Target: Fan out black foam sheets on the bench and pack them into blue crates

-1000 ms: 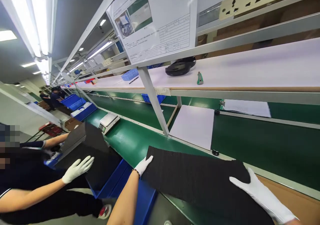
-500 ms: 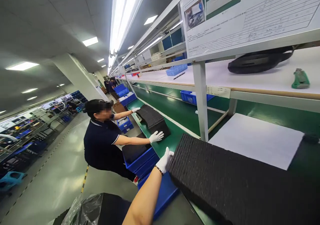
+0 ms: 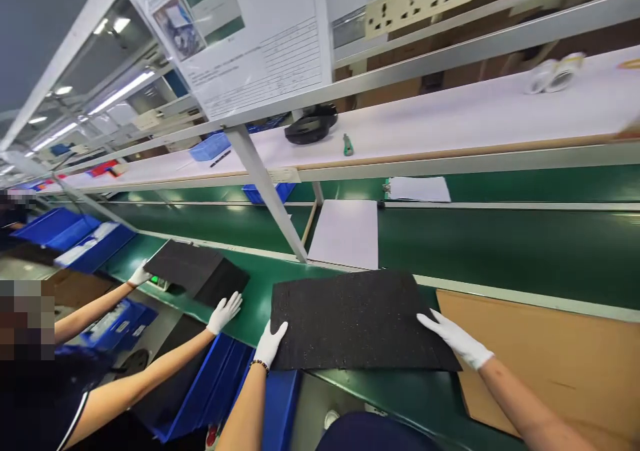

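Workbench [image 3: 500,264] first since it fills most of my view: long green surface running left to right, with a white shelf [image 3: 450,121] on a metal frame above it, and I'd guess the green strip stays open so sheets can lie flat right at the edge. Next biggest is the brown cardboard panel [image 3: 550,351] lying flat on the right, touching the right edge of the black foam sheet [image 3: 350,317]. That sheet sits flat on the green surface at the near edge, between my two hands, long axis running left-right along the bench, short sides pointing toward each hand, far edge just beside a white sheet [image 3: 345,234] under the shelf post. My left hand [image 3: 271,343] rests on the near-left corner, fingers flat and together on top, not pinching. My right hand [image 3: 455,337] lies on the right edge the same way, palm down, fingers spread over the foam, nothing clasped. Looks to me like both hands are pinning it so it stays square. To my left a co-worker's gloved hands [image 3: 225,309] sit on another black foam stack [image 3: 197,272], well apart from mine, with blue bins [image 3: 215,391] below the bench edge. Smallest bits: a dark round thing [image 3: 310,125] and a green tool [image 3: 347,145] up on the shelf.
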Demonstrator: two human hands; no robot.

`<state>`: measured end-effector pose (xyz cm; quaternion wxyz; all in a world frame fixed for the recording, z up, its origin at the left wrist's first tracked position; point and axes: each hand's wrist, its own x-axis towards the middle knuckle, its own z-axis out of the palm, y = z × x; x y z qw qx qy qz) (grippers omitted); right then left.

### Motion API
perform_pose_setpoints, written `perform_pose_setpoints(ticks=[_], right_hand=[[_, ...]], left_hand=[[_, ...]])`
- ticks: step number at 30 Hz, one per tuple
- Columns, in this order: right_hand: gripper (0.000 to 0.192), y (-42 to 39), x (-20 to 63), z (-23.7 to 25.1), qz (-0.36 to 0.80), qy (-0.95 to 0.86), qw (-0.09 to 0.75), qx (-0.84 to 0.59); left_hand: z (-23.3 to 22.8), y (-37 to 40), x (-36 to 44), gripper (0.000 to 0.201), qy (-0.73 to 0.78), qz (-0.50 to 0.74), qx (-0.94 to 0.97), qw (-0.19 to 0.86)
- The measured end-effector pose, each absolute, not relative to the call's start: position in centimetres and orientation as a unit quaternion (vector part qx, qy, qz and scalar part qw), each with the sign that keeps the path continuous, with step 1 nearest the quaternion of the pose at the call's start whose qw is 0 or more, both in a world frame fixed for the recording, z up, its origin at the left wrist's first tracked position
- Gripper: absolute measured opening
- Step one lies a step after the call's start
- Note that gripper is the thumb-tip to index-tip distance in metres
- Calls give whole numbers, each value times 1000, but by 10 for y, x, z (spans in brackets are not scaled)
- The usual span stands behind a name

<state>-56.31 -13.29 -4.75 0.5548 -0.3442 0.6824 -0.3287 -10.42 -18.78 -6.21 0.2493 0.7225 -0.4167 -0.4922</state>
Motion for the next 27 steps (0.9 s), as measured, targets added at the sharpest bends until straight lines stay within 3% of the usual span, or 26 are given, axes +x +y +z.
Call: perform_pose_setpoints(ticks=[3,7,12,14,16,18,20,22,27], right_hand=[[111,-138,-557,-46,-334,638,593,-361],[91,-133,-562,-59,-340,640,581,-369],[82,-130,-574,-65,-341,622,597,-376],[85,-129,-577,-65,-337,660,547,-389],[82,-128,-577,-64,-311,736,412,-437],[66,-127,-575,-63,-246,775,256,-523],[50,-127,-572,-59,-159,755,169,-614],[39,-128,-568,-54,-99,733,140,-659],[56,-135,-558,-43,-59,742,172,-645]], left_hand=[[-59,-186,-109,88,-446,-402,773,205],[-57,-182,-125,87,-498,-238,829,87],[-52,-178,-137,85,-519,-213,826,60],[-50,-175,-139,84,-528,-215,820,54],[-49,-174,-143,84,-535,-212,816,49],[-49,-172,-147,84,-539,-207,815,45],[-49,-172,-150,84,-542,-203,814,43],[-49,-172,-151,84,-542,-204,814,44],[-48,-172,-150,84,-539,-213,813,44]])
